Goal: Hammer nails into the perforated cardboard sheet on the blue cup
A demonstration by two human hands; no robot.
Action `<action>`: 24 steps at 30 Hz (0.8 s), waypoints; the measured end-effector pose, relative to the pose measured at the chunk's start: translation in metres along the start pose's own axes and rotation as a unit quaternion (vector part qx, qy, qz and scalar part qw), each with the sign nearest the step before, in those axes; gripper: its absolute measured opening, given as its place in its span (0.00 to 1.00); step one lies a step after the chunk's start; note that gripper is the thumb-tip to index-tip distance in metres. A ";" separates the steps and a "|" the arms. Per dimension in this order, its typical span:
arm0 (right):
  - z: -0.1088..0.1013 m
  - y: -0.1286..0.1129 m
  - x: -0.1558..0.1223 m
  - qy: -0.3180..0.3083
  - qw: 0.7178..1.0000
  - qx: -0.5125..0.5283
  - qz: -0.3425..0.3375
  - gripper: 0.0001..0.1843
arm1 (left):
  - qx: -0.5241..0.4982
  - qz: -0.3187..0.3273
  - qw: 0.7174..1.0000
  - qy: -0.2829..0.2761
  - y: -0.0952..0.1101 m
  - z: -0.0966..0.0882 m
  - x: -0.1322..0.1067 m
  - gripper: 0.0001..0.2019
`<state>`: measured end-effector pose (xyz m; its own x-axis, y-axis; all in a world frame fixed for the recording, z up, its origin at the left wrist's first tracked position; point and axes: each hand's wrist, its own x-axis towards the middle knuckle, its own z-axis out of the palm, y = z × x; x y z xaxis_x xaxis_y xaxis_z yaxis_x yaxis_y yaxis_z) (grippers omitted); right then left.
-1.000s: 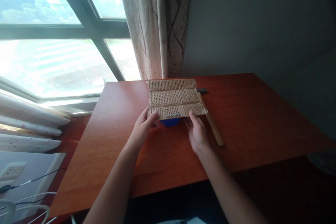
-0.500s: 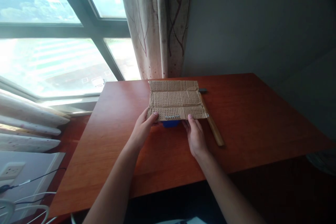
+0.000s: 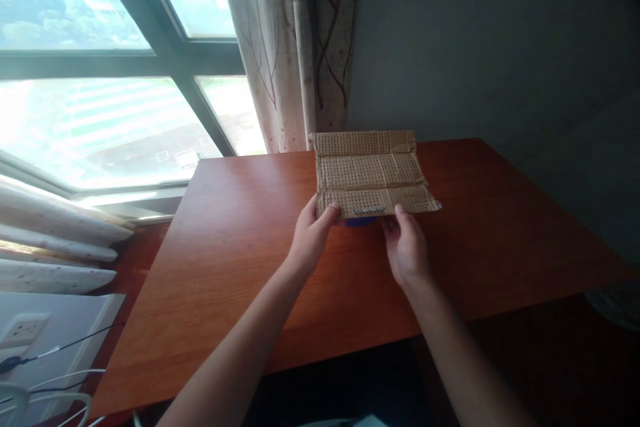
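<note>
A brown cardboard sheet (image 3: 367, 170) with rows of small holes and two crosswise creases is held out above the table. My left hand (image 3: 311, 230) grips its near left corner, thumb on top and fingers underneath. Near the right part of the front edge, my right hand (image 3: 407, 243) pinches it the same way, with the fingers partly hidden below. A row of small greyish bits runs along the front edge between the thumbs. Under the sheet a blue object (image 3: 360, 221) shows only as a thin strip; its kind cannot be made out.
The reddish-brown wooden table (image 3: 240, 280) extends to both sides. Behind it hang a patterned curtain (image 3: 285, 47) and a dark wall (image 3: 475, 47). A window (image 3: 100, 120) is at left. Cables (image 3: 55, 380) and a wall socket (image 3: 25, 330) are at lower left.
Both hands have carried the cardboard sheet to the right and slightly away. The wooden-handled tool on the table, seen before at its right, is now out of sight.
</note>
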<state>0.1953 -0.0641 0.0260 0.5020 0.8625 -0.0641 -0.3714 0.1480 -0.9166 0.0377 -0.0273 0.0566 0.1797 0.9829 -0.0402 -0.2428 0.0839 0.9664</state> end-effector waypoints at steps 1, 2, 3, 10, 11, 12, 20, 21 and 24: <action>-0.006 -0.007 0.009 0.016 0.999 0.023 -0.017 0.14 | -0.005 0.007 1.000 0.000 -0.005 0.015 0.005 0.16; -0.013 -0.014 0.018 0.025 0.999 0.040 -0.027 0.14 | -0.015 0.008 1.000 -0.003 -0.011 0.029 0.011 0.16; -0.021 -0.021 0.027 0.031 0.998 0.045 -0.033 0.12 | -0.024 0.007 1.000 -0.007 -0.017 0.044 0.017 0.15; -0.083 -0.041 0.089 0.081 0.996 0.040 -0.029 0.06 | -0.058 -0.002 0.997 -0.056 -0.053 0.117 0.052 0.15; -0.089 -0.040 0.095 0.084 0.996 0.037 -0.020 0.06 | -0.050 -0.004 0.997 -0.057 -0.056 0.120 0.055 0.15; -0.093 -0.038 0.099 0.087 0.996 0.035 -0.009 0.06 | -0.041 -0.005 0.998 -0.056 -0.059 0.123 0.059 0.15; -0.094 -0.028 0.116 0.074 0.996 0.040 0.021 0.07 | -0.011 -0.011 0.998 -0.062 -0.066 0.124 0.079 0.21; -0.095 -0.030 0.116 0.073 0.996 0.039 0.025 0.09 | -0.012 -0.011 0.998 -0.067 -0.066 0.122 0.079 0.22; -0.102 -0.035 0.105 0.118 0.993 0.009 0.029 0.15 | -0.004 -0.017 0.997 -0.074 -0.066 0.109 0.073 0.23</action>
<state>0.3410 -0.0277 0.0109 0.6477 0.7325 -0.2097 -0.4176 0.1111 -0.9018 0.1706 0.0207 0.0177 0.3265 0.9445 -0.0353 -0.2420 0.1196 0.9629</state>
